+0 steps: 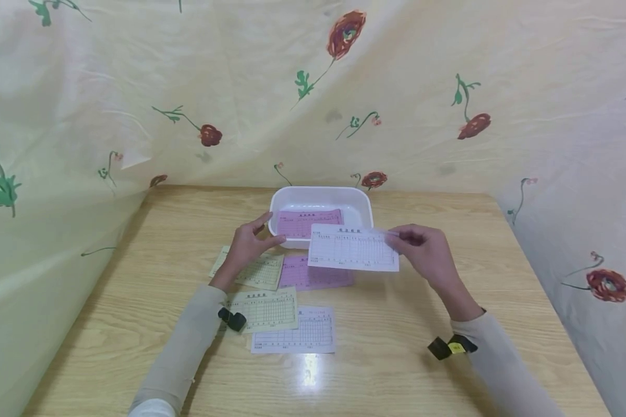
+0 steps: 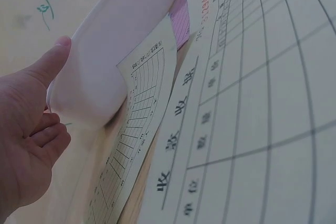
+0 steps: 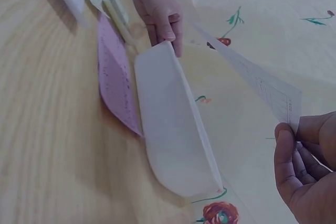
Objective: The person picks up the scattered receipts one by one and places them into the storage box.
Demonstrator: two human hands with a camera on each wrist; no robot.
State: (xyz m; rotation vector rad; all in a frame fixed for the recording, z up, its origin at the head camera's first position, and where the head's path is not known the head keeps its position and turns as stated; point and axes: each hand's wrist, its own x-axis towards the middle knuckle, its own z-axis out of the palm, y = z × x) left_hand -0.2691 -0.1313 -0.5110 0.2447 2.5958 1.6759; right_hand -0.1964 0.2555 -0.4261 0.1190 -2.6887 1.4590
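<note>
the right hand [image 1: 425, 249] pinches the right end of the white slip [image 1: 352, 249], which reaches leftward, long axis left-to-right, higher than the white tub [image 1: 320, 189], whose left end the left hand [image 1: 247, 243] grips

We're holding both arms out front, left arm [image 1: 179, 341] and right arm [image 1: 503, 359] kinda slanting in toward each other. Our left grip [image 1: 249, 241] is hanging on, thumb spread apart from the index finger, while our right grip [image 1: 424, 249] is pinching, thumb pressing against curled fingers.
</note>
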